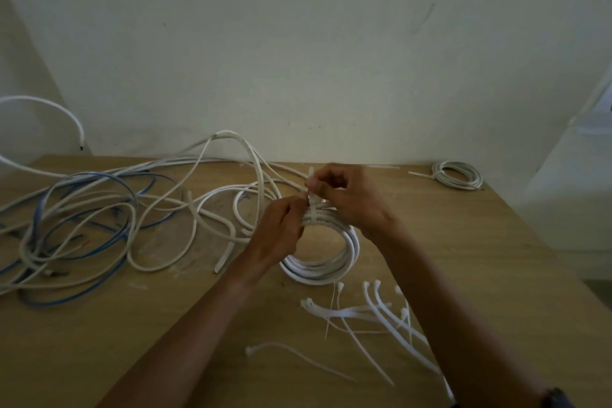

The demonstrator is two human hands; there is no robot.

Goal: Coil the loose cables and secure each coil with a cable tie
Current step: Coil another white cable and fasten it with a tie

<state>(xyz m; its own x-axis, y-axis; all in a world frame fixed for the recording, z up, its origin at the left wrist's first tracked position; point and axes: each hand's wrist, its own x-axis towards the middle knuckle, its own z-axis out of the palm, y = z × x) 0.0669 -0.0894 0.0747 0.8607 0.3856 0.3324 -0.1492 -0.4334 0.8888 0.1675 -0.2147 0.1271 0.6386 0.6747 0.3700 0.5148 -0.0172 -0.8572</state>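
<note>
Bare forearms (205, 301), dark band (558, 398) on right

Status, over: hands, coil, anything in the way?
Left hand and right hand both pinch cable tie. Tie wrapped round white coil, tail sticking up. Loose cables tangled to its left, not blocking hands.

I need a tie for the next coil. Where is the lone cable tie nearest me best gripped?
Pinch the lone cable tie at its blocky head, the left end, from above: it lies flat on the table, apart from the other ties, and the head looks thickest.
</note>
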